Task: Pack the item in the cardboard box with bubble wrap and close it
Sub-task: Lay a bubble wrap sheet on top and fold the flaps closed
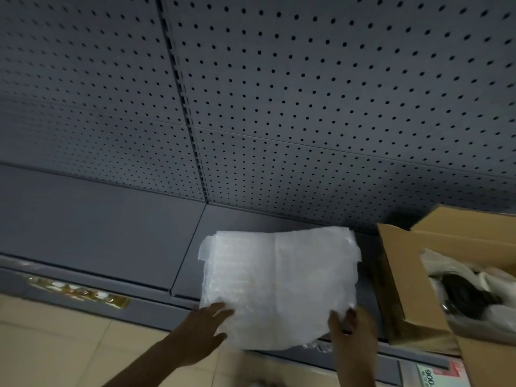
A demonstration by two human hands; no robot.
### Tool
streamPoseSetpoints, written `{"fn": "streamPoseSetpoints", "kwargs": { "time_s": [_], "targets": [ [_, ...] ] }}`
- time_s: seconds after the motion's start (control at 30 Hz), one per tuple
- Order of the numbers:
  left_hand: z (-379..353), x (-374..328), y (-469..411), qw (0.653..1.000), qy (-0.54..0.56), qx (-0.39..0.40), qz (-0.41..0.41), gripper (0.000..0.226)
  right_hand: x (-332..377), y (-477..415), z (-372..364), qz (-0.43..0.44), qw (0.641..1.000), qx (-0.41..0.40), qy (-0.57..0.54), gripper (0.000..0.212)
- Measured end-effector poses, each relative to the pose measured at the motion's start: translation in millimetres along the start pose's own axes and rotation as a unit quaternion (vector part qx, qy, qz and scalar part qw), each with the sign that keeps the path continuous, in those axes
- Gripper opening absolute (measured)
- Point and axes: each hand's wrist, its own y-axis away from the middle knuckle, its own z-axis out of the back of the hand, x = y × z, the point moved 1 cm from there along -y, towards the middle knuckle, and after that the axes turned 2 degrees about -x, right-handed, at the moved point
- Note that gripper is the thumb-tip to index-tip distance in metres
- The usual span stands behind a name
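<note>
A person's left hand lies flat, fingers spread and released, on the near left corner of a stack of bubble wrap resting on a grey shelf backed by perforated panel; the open palm appears to steady the slippery sheets rather than lift them. Just beyond those fingertips the stack runs away toward the panel, its edges ragged on the left side. At the near right corner the right hand pinches the wrap's edge, thumb on top and the other fingers seemingly tucked beneath, a hold that looks suited to peeling off a sheet or drawing the pile forward. To the right of that hand, close by but apart from the wrap, stands the open cardboard box, flaps raised, presumably kept near so the padding travels a short way. Inside it, a dark item sits among pale wrapping; what it is cannot be told. By this showing, the packing is under way and the closing of the box not yet begun. A pale tiled floor lies beneath the arms.
</note>
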Motion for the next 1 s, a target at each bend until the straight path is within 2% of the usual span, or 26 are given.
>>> {"fn": "streamPoseSetpoints", "kwargs": {
  "time_s": [0.07,0.13,0.23,0.3,0.37,0.47,0.5,0.57,0.6,0.7,0.77,0.83,0.9,0.97,1.0],
  "targets": [
    [7,-8,4,0.999,0.02,-0.036,-0.006,0.058,17,14,-10,0.166,0.986,0.002,0.009,0.037],
    [15,-8,9,0.994,0.061,-0.093,0.006,0.047,29,31,-25,0.288,0.957,0.035,-0.002,0.033],
    [26,7,19,0.981,0.12,-0.14,0.053,0.038,24,59,-56,0.481,0.868,0.118,0.031,0.018],
    [29,19,27,0.972,0.152,-0.16,0.086,0.034,7,77,-75,0.559,0.801,0.179,0.122,0.031],
    [28,30,35,0.963,0.16,-0.178,0.127,0.034,-7,90,-85,0.57,0.776,0.214,0.166,0.059],
    [19,44,48,0.952,0.168,-0.198,0.16,0.035,-30,96,-106,0.506,0.801,0.199,0.249,0.112],
    [17,46,53,0.95,0.17,-0.198,0.17,0.034,-36,95,-113,0.492,0.809,0.181,0.265,0.109],
    [10,49,61,0.947,0.177,-0.197,0.185,0.031,-54,90,-127,0.515,0.803,0.119,0.276,0.07],
    [8,49,65,0.947,0.177,-0.192,0.189,0.029,-63,87,-131,0.523,0.796,0.102,0.288,0.065],
    [5,48,74,0.951,0.168,-0.182,0.186,0.026,-71,82,-133,0.569,0.753,0.142,0.299,0.097],
    [8,47,76,0.953,0.162,-0.183,0.179,0.025,-68,69,-132,0.601,0.72,0.148,0.314,0.099],
    [11,51,76,0.954,0.157,-0.189,0.173,0.027,-65,60,-129,0.626,0.697,0.127,0.327,0.089],
    [14,52,73,0.948,0.163,-0.211,0.172,0.029,-54,50,-122,0.644,0.702,0.076,0.293,0.069],
    [16,60,69,0.936,0.17,-0.249,0.184,0.033,-31,49,-101,0.626,0.741,0.066,0.233,0.052],
    [21,65,67,0.925,0.207,-0.257,0.191,0.041,-17,49,-89,0.606,0.768,0.069,0.195,0.048]
  ]
}}
